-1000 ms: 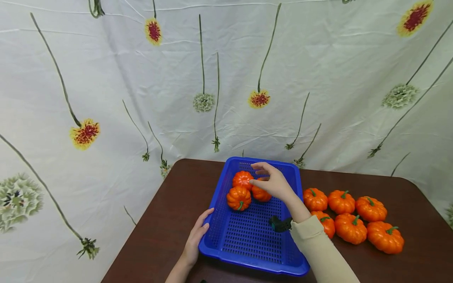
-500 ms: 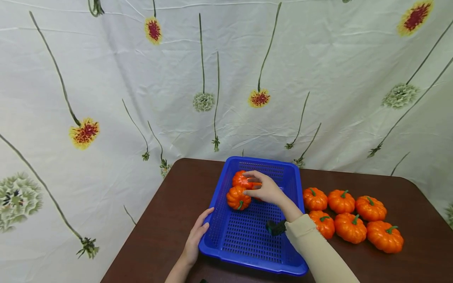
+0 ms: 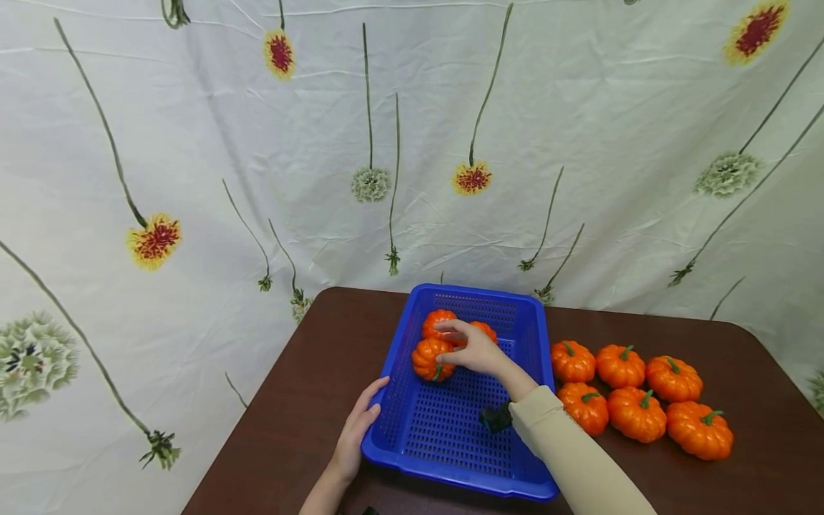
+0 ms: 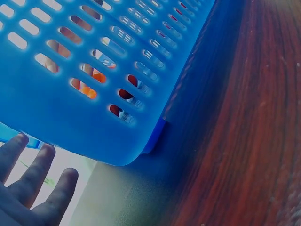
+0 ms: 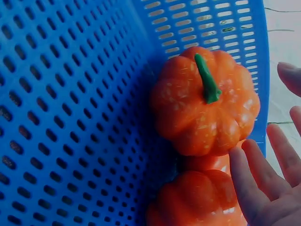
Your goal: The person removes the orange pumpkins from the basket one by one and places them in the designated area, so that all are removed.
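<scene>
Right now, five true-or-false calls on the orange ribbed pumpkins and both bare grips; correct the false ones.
1. Three glossy orange ribbed pumpkins sit inside the blue perforated plastic basket. True.
2. The six other pumpkins on the dark brown table lie left of the basket. False: they lie to its right.
3. The bare left grip is at the basket's left rim. True.
4. The bare right grip is outside the basket. False: it is over the pumpkins inside.
5. White floral-print cloth hangs behind the table. True.

no readable text, no legible labels, numbers or signs
</scene>
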`<state>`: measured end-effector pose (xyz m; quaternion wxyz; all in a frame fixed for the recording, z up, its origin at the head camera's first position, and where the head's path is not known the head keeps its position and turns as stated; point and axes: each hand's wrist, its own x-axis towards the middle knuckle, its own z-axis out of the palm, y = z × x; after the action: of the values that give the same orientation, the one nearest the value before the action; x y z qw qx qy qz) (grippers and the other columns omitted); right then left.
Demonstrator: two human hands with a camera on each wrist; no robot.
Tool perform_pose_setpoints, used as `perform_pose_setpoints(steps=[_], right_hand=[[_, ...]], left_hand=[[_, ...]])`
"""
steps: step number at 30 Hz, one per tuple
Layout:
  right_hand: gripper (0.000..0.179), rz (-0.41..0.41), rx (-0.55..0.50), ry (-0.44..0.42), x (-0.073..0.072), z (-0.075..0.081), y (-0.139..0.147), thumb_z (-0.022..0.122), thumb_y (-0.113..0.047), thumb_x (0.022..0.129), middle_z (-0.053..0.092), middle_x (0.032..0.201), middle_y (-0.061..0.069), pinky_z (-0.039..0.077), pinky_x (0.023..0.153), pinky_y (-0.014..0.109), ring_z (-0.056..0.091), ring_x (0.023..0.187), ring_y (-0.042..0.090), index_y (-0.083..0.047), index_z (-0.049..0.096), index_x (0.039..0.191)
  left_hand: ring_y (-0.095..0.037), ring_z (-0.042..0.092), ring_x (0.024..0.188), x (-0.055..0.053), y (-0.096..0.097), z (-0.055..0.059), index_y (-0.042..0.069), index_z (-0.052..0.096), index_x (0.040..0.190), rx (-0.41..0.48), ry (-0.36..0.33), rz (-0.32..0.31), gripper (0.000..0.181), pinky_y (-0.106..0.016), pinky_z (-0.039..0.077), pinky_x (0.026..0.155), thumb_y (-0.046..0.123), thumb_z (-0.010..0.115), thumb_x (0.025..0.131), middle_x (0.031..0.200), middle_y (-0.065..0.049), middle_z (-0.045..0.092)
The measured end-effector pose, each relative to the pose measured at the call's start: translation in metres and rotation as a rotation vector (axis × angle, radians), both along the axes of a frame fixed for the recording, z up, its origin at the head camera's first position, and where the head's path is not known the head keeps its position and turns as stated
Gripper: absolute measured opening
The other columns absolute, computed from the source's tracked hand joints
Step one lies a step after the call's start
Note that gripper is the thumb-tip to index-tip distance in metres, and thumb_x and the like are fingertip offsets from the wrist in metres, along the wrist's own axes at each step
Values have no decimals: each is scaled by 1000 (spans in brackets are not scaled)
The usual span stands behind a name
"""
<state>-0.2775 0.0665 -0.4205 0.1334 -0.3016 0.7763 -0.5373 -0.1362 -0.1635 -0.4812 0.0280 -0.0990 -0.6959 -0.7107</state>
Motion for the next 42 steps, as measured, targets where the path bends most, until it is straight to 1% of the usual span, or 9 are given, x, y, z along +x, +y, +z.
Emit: perform_pose_setpoints(steps=[4,8,17,22,27,32,36,39,42], right_hand=[[53,-8,56,49,-1,-5,-1,72,-10,81,51,130,20,41,94,50,44,122,39,2,51,129],[53,1,123,110,0,-7,-1,75,-11,77,54,126,18,42,91,50,49,116,36,-1,55,125],[59,26,163,145,2,-6,0,80,-5,68,54,123,18,41,92,51,51,108,35,0,57,122],[62,9,209,118,3,-8,0,79,2,66,55,123,16,44,89,48,52,107,34,-3,57,124],[62,1,245,120,3,-9,-2,76,7,65,59,120,12,47,80,39,55,101,29,-6,59,124],[65,15,255,129,2,-9,-3,76,7,65,58,121,12,48,75,34,55,96,26,-4,58,126],[66,37,245,130,2,-8,-3,77,7,65,56,124,14,48,81,40,54,101,29,0,56,126],[64,54,223,84,4,-7,-3,77,7,66,54,126,16,45,88,45,53,109,35,1,55,125],[61,63,212,22,5,-6,-3,77,5,67,52,127,18,44,91,45,52,113,37,-1,55,123]], left_hand=[[-23,41,119,0,0,1,7,36,142,6,2,-6,44,-25,36,95,18,33,99,144,-17,32],[-24,40,120,0,0,1,8,37,142,-3,3,-2,44,-25,35,96,18,33,99,145,-16,32],[-22,39,121,0,0,-1,8,37,142,-11,7,5,44,-24,34,96,18,33,99,145,-15,31],[-24,40,120,0,0,0,8,36,142,-2,4,-3,44,-25,36,95,18,32,99,145,-16,31],[-29,40,120,0,0,0,8,35,142,15,1,-19,44,-26,37,95,18,32,100,144,-18,31],[-29,39,121,0,0,1,8,35,142,15,-3,-17,44,-26,37,95,18,32,99,144,-17,31],[-27,40,121,-1,0,1,8,36,142,7,-1,-10,44,-26,36,95,18,32,99,144,-17,31],[-27,40,121,-1,0,1,8,36,142,5,2,-12,44,-26,36,95,18,32,99,145,-17,31],[-27,40,121,-1,0,1,8,36,142,6,9,-19,44,-26,36,95,18,32,99,145,-17,31]])
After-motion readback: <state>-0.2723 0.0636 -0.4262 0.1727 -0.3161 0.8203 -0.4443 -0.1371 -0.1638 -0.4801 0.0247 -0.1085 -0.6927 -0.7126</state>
